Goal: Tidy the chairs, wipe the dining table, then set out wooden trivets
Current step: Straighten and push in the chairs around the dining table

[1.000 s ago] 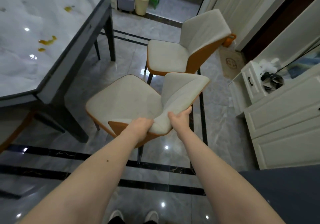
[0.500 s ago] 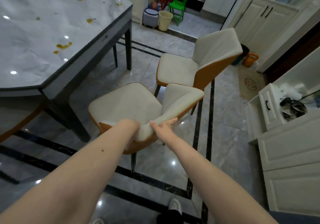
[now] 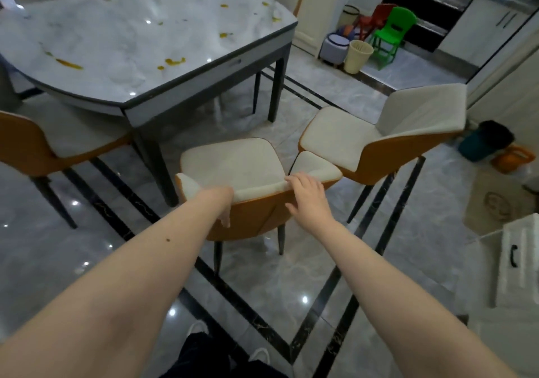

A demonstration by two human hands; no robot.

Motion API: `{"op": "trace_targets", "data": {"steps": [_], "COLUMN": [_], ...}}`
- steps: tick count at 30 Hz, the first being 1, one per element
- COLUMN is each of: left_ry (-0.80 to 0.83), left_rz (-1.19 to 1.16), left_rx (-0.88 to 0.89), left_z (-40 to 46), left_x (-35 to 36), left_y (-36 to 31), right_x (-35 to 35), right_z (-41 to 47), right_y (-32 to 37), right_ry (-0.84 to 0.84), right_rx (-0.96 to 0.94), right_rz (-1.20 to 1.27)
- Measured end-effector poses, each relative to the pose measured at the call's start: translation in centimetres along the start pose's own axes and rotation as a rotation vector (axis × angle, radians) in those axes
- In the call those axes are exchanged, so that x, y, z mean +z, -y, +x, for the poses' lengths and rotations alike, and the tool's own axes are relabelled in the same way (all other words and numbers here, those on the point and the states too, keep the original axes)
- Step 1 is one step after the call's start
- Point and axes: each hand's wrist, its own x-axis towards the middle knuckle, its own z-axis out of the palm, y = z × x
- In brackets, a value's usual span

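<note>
Behind table point(image 3: 163, 56) corner, L hand point(image 3: 226, 202) grips chair point(image 3: 233, 167) backrest; R hand point(image 3: 309, 196) fingers rest open on top edge.

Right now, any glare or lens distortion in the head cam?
Head view: ceiling-light glare dots on the glossy floor and marble table; wide-angle bending curves the floor stripes and stretches the forearms; slight softness at frame edges; both hands on the chair look sharp.

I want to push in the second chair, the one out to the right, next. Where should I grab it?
Grip the top edge of its backrest, coming from behind on the orange shell side. The chair on the right faces the dining table, and its back rises at a graspable height, as on the near chair under the left hand and right hand.
</note>
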Motion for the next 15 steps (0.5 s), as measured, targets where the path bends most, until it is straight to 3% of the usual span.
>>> {"op": "trace_targets", "data": {"steps": [3, 15], "left_ry": [-0.024, -0.095], "left_rz": [0.035, 0.057], "left_rx": [-0.029, 0.228], "left_z": [0.4, 4.1], "left_x": [-0.3, -1.1], "left_y": [-1.2, -0.6], "right_x": [0.7, 3.7], "right_z": [0.9, 5.1], "right_y": [-1.1, -1.9], "right_ry": [0.102, 0.096], "right_rx": [-0.046, -0.076], "right_rz": [0.017, -0.135]}}
